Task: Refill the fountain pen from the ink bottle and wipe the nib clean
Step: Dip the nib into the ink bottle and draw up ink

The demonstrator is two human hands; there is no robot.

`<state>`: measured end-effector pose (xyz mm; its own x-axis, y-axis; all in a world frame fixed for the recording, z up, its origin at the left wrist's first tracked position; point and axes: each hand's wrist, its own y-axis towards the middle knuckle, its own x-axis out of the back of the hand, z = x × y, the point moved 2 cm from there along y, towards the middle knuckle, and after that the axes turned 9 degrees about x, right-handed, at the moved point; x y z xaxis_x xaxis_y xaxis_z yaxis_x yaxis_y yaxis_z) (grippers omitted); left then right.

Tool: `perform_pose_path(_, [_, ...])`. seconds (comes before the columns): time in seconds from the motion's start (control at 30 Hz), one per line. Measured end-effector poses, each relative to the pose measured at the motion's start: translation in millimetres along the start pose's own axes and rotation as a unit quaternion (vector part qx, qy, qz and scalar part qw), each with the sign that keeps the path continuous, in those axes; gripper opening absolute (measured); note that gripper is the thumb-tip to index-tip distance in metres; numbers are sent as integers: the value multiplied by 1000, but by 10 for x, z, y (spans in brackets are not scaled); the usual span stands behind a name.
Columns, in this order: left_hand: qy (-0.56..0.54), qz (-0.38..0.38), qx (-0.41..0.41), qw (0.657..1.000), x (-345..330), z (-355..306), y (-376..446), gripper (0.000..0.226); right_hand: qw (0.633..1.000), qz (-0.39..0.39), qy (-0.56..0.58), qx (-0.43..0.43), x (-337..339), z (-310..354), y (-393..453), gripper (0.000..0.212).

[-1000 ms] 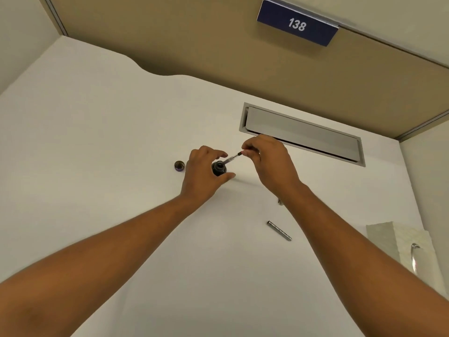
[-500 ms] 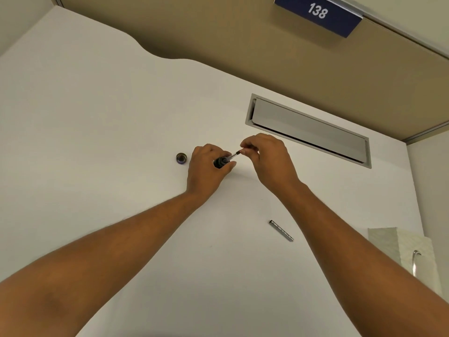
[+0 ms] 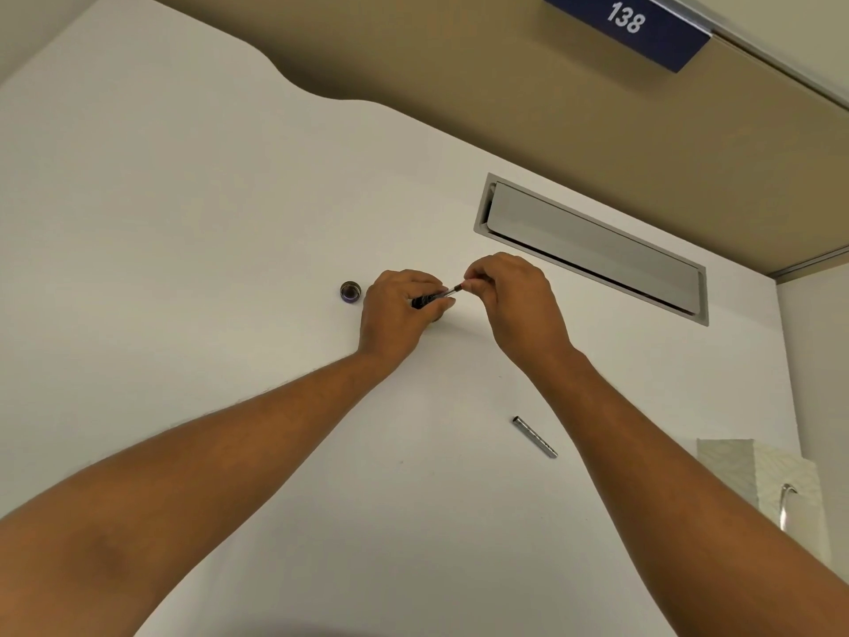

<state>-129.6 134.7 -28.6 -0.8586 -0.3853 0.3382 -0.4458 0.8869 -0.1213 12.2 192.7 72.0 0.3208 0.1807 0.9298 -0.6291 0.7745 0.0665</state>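
Observation:
My left hand [image 3: 397, 310] is wrapped around the small dark ink bottle [image 3: 420, 302], which stands on the white desk [image 3: 206, 250] and is mostly hidden by my fingers. My right hand [image 3: 514, 298] pinches the back end of the pen's thin inner section [image 3: 448, 292]. That section slants down to the left into the bottle's mouth, so the nib is out of sight. The bottle's dark cap [image 3: 350, 291] lies on the desk just left of my left hand. A silver pen barrel [image 3: 535, 437] lies on the desk nearer me, under my right forearm's left side.
A grey cable flap [image 3: 592, 248] is set into the desk behind my hands. A white tissue [image 3: 758, 471] lies at the right edge with a curved silver pen part [image 3: 785, 505] on it. A beige partition with a blue "138" sign [image 3: 627, 27] rises behind the desk.
The view has tilted down a little. Both hands keep their hold; the pen section has sunk lower into the bottle, and my left fingers now cover more of the bottle.

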Motion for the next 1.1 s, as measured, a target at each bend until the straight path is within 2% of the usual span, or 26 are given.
perform_pose_path(0.23, [-6, 2, -8, 1000, 0, 12, -2, 14, 999, 6, -36, -32, -58, 38, 34, 29])
perform_pose_path(0.4, [-9, 2, -15, 1000, 0, 3, 0, 14, 995, 9, -95, -20, -92, 72, 38, 37])
perform_pose_path(0.6, [-6, 6, -21, 1000, -3, 0, -2, 14, 988, 59, -114, -86, -34, 90, 69, 57])
perform_pose_path(0.67, [-6, 8, -20, 1000, -2, 9, 5, 13, 992, 65, -87, -60, 22, 88, 66, 51])
perform_pose_path(0.77, [-5, 7, -17, 1000, -3, 21, 14, 16, 995, 87, -32, -24, 112, 101, 57, 25])
perform_pose_path(0.87, [-5, 7, -14, 1000, -10, 26, 20, 15, 997, 68, -31, -9, 146, 94, 55, 12])
perform_pose_path(0.97, [-9, 7, -9, 1000, -17, 41, 32, 13, 996, 72, -50, -20, 118, 81, 84, 14])
perform_pose_path(1.1, [0, 6, -13, 1000, -13, 42, 41, 15, 988, 91, -124, -30, 50, 114, 104, 27])
